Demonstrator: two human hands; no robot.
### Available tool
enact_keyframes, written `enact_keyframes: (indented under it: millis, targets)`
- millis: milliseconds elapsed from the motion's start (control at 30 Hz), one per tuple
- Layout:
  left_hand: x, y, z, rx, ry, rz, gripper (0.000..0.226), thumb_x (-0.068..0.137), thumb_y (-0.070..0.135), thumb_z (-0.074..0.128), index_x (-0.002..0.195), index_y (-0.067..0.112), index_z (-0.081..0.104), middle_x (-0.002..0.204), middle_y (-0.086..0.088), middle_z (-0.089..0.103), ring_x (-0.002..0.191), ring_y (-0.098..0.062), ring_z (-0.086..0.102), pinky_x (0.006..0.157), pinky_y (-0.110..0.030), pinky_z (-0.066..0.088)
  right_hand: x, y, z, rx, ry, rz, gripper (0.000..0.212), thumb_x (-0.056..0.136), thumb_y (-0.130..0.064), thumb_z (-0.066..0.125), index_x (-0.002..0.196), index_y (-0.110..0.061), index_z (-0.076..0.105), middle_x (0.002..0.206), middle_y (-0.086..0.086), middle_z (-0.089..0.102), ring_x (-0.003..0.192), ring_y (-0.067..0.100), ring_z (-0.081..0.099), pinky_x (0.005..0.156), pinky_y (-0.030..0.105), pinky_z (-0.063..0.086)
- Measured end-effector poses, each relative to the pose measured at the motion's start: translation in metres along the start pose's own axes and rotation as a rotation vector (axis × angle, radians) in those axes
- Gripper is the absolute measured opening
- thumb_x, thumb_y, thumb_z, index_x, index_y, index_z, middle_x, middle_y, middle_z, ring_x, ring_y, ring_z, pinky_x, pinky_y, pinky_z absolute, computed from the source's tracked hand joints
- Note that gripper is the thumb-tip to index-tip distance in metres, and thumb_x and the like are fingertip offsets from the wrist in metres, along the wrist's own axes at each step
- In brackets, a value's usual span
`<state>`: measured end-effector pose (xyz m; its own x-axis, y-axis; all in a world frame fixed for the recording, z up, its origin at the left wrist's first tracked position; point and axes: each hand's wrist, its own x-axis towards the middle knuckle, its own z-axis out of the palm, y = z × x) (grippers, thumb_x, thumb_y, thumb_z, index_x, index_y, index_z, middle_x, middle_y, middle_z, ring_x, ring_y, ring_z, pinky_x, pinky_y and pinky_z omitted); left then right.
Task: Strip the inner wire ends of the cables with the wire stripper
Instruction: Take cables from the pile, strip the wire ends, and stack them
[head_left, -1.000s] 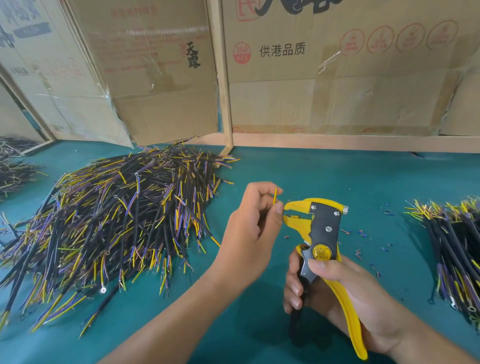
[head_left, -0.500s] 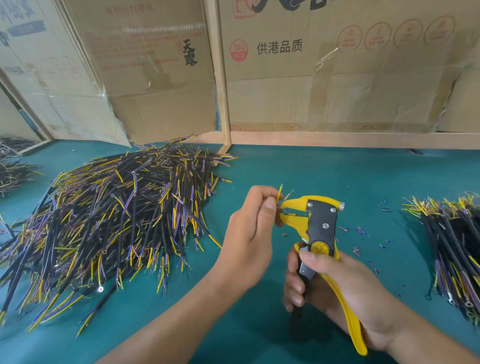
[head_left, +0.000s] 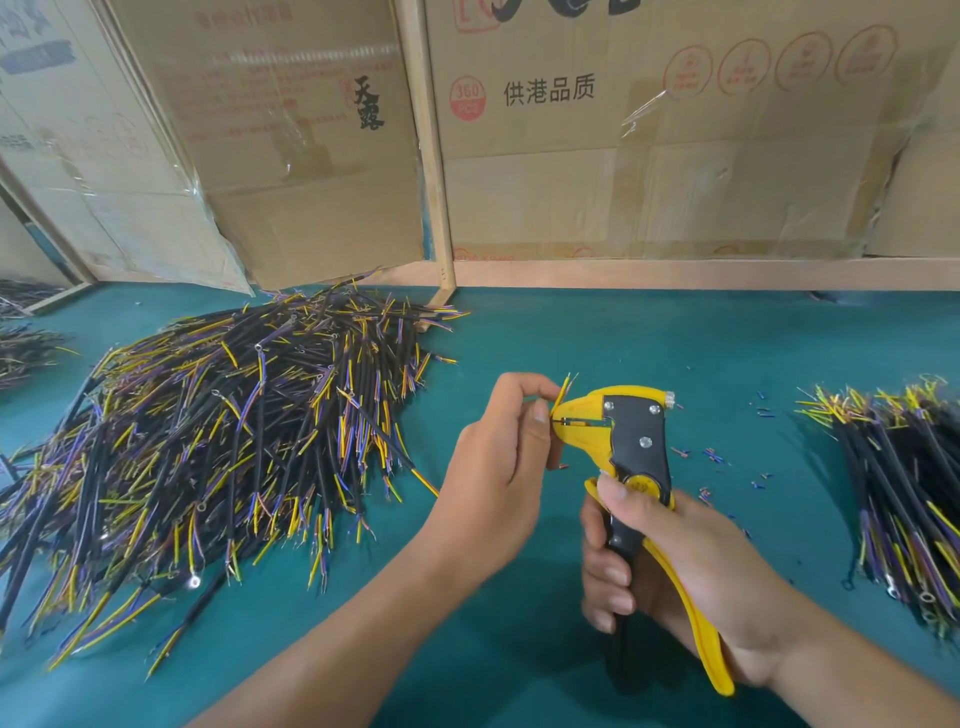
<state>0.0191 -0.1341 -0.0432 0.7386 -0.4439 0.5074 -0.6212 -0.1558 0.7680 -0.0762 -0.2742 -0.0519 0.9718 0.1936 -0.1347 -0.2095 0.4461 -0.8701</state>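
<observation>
Right hand (head_left: 691, 566) wrapped around stripper (head_left: 631, 457) handles. Left hand (head_left: 498, 467), just left of stripper, pinching wire ends (head_left: 563, 387) at its mouth. Best to seat one end squarely, squeeze steadily. Left of stripper, pile (head_left: 218, 431); right, bundle (head_left: 904, 493).

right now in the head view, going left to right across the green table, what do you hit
big cable pile → left hand pinching wire ends → wire stripper gripped by the right hand → insulation scraps → smaller cable pile
</observation>
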Motion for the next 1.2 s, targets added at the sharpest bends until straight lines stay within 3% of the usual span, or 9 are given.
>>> enact_keyframes:
  millis: [333,467,600,700,867,967,1100,1200]
  targets:
    - [0.001,-0.002,-0.001,0.002,-0.016,0.041,0.018,0.108,0.027,0.033,0.105,0.023,0.050,0.072,-0.006,0.051,0.063,-0.021,0.043,0.058,-0.023,0.036,-0.005,-0.008,0.000,-0.053,0.081,-0.009,0.051,0.075,-0.052,0.074,0.067,-0.009,0.048,0.054,0.006,0.027,0.039,0.016,0.026,0.044,0.025,0.033]
    - [0.002,-0.001,-0.003,0.026,0.003,0.045,0.019,0.106,0.037,0.034,0.099,0.027,0.049,0.071,-0.006,0.047,0.061,-0.022,0.040,0.056,-0.036,0.038,-0.005,-0.010,0.000,-0.062,0.095,0.001,0.053,0.073,-0.055,0.074,0.066,-0.010,0.046,0.053,0.005,0.026,0.038,0.015,0.024,0.043,0.023,0.031]
    - [0.004,-0.001,-0.007,0.101,0.069,0.053,0.025,0.100,0.050,0.039,0.091,0.028,0.048,0.059,0.008,0.040,0.052,-0.011,0.032,0.049,-0.023,0.027,-0.005,-0.009,-0.001,-0.014,0.072,-0.018,0.050,0.075,-0.051,0.075,0.067,-0.010,0.047,0.054,0.005,0.026,0.038,0.015,0.025,0.043,0.024,0.032]
    - [0.010,-0.005,-0.016,0.037,0.136,-0.014,0.027,0.092,0.052,0.046,0.088,0.025,0.046,0.054,0.010,0.035,0.050,-0.014,0.025,0.048,-0.030,0.023,-0.004,-0.011,-0.004,0.032,0.083,-0.049,0.048,0.075,-0.049,0.077,0.068,-0.010,0.048,0.056,0.005,0.027,0.040,0.017,0.026,0.043,0.026,0.033]
    - [0.013,-0.004,-0.023,-0.204,0.114,-0.067,0.007,0.084,0.027,0.055,0.088,0.025,0.050,0.055,0.010,0.033,0.049,-0.011,0.021,0.044,-0.021,0.020,0.003,-0.004,-0.005,0.112,0.065,-0.089,0.035,0.084,-0.037,0.073,0.084,-0.003,0.062,0.069,0.014,0.041,0.058,0.028,0.043,0.059,0.041,0.048]
    - [0.010,-0.002,-0.023,-0.282,-0.001,-0.092,0.016,0.084,0.012,0.049,0.093,0.026,0.047,0.060,0.001,0.033,0.053,-0.014,0.022,0.046,-0.023,0.022,0.003,-0.004,-0.006,0.068,0.032,-0.060,0.033,0.086,-0.033,0.069,0.091,-0.001,0.066,0.073,0.015,0.045,0.063,0.030,0.046,0.065,0.044,0.049]
    - [0.009,0.000,-0.024,-0.324,-0.148,-0.068,0.018,0.085,0.006,0.040,0.098,0.018,0.039,0.066,0.012,0.038,0.057,-0.006,0.029,0.055,-0.016,0.028,0.002,-0.002,-0.007,0.047,-0.027,-0.036,0.037,0.083,-0.036,0.073,0.095,-0.001,0.067,0.074,0.015,0.047,0.063,0.030,0.049,0.067,0.045,0.050]
    - [0.009,0.001,-0.025,-0.332,-0.214,-0.053,0.019,0.087,0.002,0.037,0.097,0.019,0.038,0.069,0.010,0.037,0.059,-0.003,0.031,0.057,-0.012,0.030,0.002,-0.002,-0.007,0.054,-0.033,-0.033,0.038,0.081,-0.035,0.073,0.095,-0.001,0.067,0.074,0.015,0.048,0.063,0.030,0.049,0.067,0.045,0.050]
